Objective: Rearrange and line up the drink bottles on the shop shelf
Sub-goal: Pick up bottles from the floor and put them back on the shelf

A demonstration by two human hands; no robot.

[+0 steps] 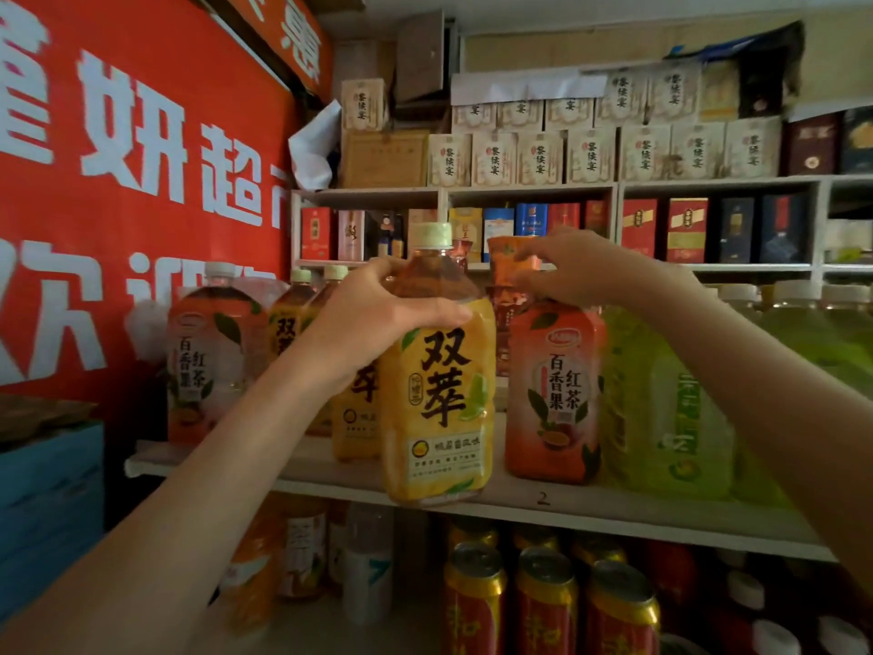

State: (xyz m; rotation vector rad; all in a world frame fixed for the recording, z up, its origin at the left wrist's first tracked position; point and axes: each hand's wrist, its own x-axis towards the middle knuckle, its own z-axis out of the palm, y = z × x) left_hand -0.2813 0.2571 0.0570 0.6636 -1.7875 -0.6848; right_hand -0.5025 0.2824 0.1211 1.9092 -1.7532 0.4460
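The left hand (378,314) grips the yellow bottle (439,394) round its shoulder. The bottle stands upright at the front edge of the shelf (614,508), its base seemingly a little over the lip. Just to its right, set further back, stands the red bottle (552,394). The right hand (576,267) curls over its top and, though blurred, seems to pinch the neck. The yellow bottle likely needs to go straight back to line up.

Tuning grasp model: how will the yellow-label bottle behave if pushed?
The yellow-label bottle looks nearly full, so probably heavy. Tall, gripped high by the left hand: pushing there may tip it. Glossy label, possibly slippery.
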